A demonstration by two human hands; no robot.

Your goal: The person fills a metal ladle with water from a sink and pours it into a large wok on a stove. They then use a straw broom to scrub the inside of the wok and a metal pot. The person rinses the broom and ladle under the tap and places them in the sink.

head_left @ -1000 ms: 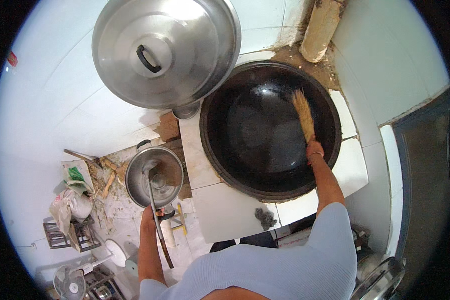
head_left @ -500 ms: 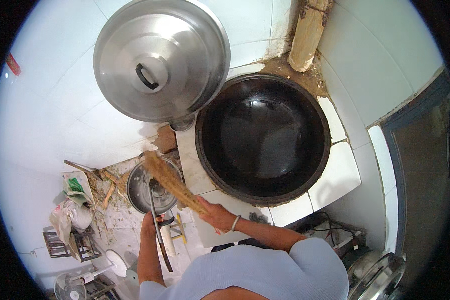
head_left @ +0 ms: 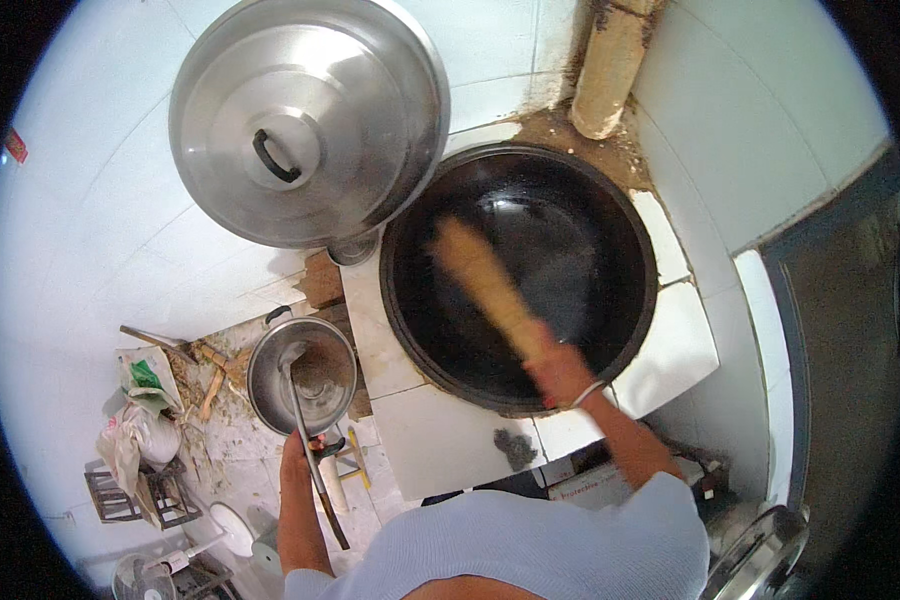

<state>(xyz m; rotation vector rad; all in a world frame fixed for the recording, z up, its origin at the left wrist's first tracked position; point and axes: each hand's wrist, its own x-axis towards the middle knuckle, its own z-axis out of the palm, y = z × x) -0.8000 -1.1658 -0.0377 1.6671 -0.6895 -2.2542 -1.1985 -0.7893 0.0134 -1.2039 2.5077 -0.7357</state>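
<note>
1. Gripping the small steel pot [head_left: 305, 375] by its handle, the left hand [head_left: 295, 462] holds it low beside the counter [head_left: 440, 440], clear of the wok.
2. The right hand [head_left: 560, 372] is closed round a straw brush [head_left: 488, 285].
3. The brush lies diagonally, bristles pointing up-left into the black wok [head_left: 518, 275], which is set into the counter.
4. A big lid [head_left: 305, 120] leans against the wall behind.

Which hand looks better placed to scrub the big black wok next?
Probably the right hand: it grips the straw brush over the wok. The left hand holds a metal pot away from the stove.
</note>
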